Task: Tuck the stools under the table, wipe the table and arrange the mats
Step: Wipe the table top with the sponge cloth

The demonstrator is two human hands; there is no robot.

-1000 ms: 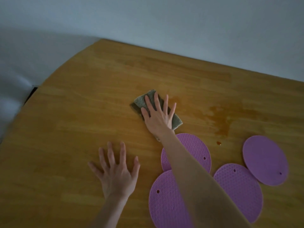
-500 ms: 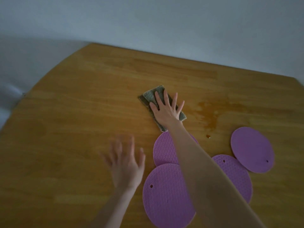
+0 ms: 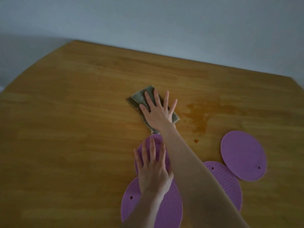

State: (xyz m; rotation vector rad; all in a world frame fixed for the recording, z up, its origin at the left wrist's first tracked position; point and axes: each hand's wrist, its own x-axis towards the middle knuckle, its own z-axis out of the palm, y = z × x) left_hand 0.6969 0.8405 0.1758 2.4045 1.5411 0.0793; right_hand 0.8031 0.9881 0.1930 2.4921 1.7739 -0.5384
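Note:
My right hand [image 3: 158,112] lies flat, fingers spread, pressing a folded grey-green cloth [image 3: 139,97] onto the wooden table [image 3: 65,129]. My left hand [image 3: 153,168] rests flat with spread fingers on a round purple mat [image 3: 158,142], which overlaps a second purple mat [image 3: 164,209] nearer to me. My right forearm hides part of a third mat [image 3: 225,180]. A fourth mat [image 3: 243,155] lies smooth side up at the right. No stools are in view.
A dark wet patch [image 3: 200,116] spreads on the wood to the right of the cloth, with a small drop [image 3: 196,141] below it. The table's far edge meets a pale wall [image 3: 164,30]. The left half of the table is bare wood.
My left hand has moved right from the bare wood onto the nearest purple mat. My right hand still presses the cloth, having shifted slightly towards the wet patch.

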